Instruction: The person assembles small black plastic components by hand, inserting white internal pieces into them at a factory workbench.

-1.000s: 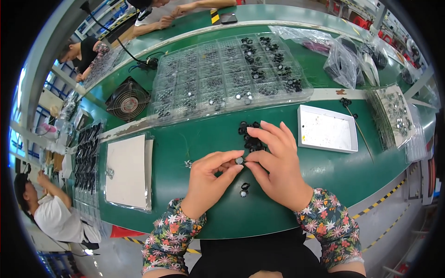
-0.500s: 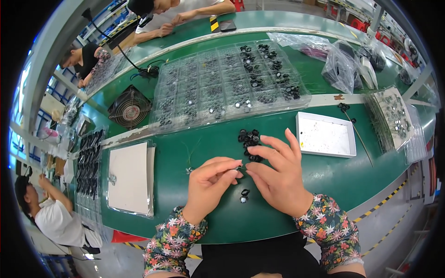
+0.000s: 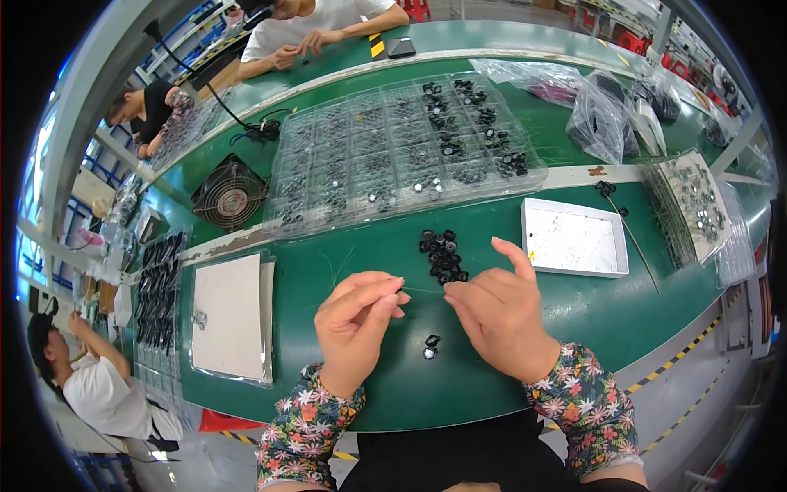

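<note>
My left hand (image 3: pixel 354 320) pinches a small dark part, mostly hidden by the fingertips. From it a thin, pale green wire (image 3: pixel 422 289) stretches across to my right hand (image 3: pixel 502 316), whose thumb and forefinger are closed on the wire's other end. A heap of small black round parts (image 3: pixel 441 256) lies on the table just beyond the gap between my hands. Closer to me, a small black part (image 3: pixel 432 339) touches a shiny silver-faced one (image 3: pixel 429 353). Fine loose strands (image 3: pixel 334 266) show beyond my left fingers.
Clear compartment trays (image 3: pixel 352 156) of small parts span the back. A white box (image 3: pixel 574 238) sits at right, near a thin stick (image 3: pixel 639 250). At left are a card-topped tray (image 3: pixel 229 316), black pieces (image 3: pixel 158 291) and a fan (image 3: pixel 231 193). Other people sit at benches.
My hands have drawn apart, the left moving left, with the thin wire now stretched between them. My right fingers have closed on the wire.
</note>
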Demonstrator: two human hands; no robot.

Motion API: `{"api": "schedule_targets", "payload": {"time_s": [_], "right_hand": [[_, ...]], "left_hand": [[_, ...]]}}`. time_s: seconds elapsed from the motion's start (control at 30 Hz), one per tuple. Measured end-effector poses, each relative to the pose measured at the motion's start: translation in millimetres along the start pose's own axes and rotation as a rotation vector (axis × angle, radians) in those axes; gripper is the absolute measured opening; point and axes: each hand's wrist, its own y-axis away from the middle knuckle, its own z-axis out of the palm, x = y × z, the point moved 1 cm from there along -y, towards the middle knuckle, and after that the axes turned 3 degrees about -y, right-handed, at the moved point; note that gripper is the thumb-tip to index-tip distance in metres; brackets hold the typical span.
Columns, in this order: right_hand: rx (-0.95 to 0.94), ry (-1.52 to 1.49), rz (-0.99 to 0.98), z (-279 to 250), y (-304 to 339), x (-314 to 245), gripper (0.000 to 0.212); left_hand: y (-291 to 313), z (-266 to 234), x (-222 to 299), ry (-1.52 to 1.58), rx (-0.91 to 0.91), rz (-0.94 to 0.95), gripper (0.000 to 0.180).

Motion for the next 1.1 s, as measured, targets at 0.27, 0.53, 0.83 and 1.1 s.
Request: {"api": "schedule_targets", "payload": {"time_s": [0.27,0.53,0.83,1.1], "right_hand": [[-0.065,0.019,0.004,-2.2,1.3,1.6,0.014],[-0.273,0.091,0.078,-16.5,3.1,15.4,0.010],[-0.420,0.201,0.214,-34.7,7.9,25.7,0.009],[-0.421,0.036,0.071,-12.4,10.6,24.3,0.012]], "left_hand": [[2.3,0.8,-3.7,-0.114,0.044,0.053,0.020],[0.8,10.8,-8.0,-0.198,-0.023,-0.095,0.025],[12.6,17.5,-19.8,-0.537,-0.317,-0.106,0.018],[15.7,22.5,-17.3,-0.646,-0.349,0.058,0.016]]}}
